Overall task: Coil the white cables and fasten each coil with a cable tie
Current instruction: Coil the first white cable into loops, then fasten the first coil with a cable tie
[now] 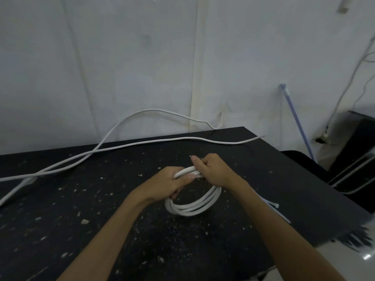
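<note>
A white cable coil (192, 207) of several loops stands tilted on the black table (101, 220) at the middle. My left hand (168, 183) grips the coil's upper left part. My right hand (213, 171) closes around the top of the coil just right of it, thumb raised; whether a tie is under its fingers is hidden. Two long loose white cables (142, 144) run across the back of the table and cross at the left. White cable ties (274, 207) lie near the right edge, partly hidden by my right forearm.
The tabletop is speckled with white debris. A white wall (142, 57) stands right behind the table. A blue rod (296, 122) leans at the right, beside a black stand (361, 151) and hanging wires. The table's right edge drops to a pale floor.
</note>
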A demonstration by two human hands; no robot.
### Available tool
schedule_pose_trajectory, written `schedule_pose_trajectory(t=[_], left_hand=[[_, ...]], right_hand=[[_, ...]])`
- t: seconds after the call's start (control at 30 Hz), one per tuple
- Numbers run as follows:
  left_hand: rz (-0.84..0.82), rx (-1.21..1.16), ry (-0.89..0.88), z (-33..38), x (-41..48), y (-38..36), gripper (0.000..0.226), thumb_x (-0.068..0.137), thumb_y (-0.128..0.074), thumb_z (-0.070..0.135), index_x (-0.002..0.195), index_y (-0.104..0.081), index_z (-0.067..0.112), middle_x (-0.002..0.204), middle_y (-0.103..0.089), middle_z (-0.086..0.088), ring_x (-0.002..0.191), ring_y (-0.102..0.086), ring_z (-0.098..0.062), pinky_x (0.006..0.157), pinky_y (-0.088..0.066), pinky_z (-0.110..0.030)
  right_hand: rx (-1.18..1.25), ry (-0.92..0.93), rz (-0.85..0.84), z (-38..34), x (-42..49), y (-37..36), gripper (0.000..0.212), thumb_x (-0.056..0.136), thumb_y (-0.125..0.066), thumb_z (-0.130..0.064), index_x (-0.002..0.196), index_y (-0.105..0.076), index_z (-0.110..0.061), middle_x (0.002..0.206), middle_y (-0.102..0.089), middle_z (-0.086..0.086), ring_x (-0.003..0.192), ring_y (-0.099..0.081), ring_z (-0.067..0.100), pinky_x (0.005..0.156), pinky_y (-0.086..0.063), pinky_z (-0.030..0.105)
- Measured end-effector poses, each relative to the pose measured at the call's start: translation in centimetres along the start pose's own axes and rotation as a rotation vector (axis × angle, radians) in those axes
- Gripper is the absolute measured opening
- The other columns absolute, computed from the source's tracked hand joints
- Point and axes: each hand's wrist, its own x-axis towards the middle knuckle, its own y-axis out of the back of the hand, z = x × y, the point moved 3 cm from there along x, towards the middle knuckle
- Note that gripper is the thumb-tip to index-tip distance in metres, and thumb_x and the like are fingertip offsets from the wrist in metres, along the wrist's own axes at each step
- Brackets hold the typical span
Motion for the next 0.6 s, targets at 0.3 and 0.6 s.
schedule_pose_trajectory(t=[0.3,0.6], left_hand=[[-0.088,-0.028,0.064,-0.1,1.5,0.4,0.037,0.103,-0.032,0.029,0.102,-0.065,0.012,0.081,-0.073,-0.006,0.072,-0.067,-0.021,0.071,-0.054,-0.038],[0.294,0.238,-0.258,-0.3,1.1,-3.0,0.018,0.086,-0.064,0.036,0.098,-0.065,0.022,0.072,-0.065,0.006,0.064,-0.06,-0.007,0.058,-0.044,-0.017]], right_hand=[[-0.016,-0.007,-0.026,1.1,0.4,1.1,0.064,0.098,-0.046,-0.035,0.052,-0.047,0.01,0.046,-0.037,0.011,0.043,-0.035,0.016,0.05,-0.032,0.031],[0.055,-0.015,-0.039,2.2,0.5,1.4,0.058,0.098,-0.048,-0.029,0.043,-0.04,-0.013,0.042,-0.033,0.001,0.042,-0.032,0.013,0.05,-0.031,0.031]])
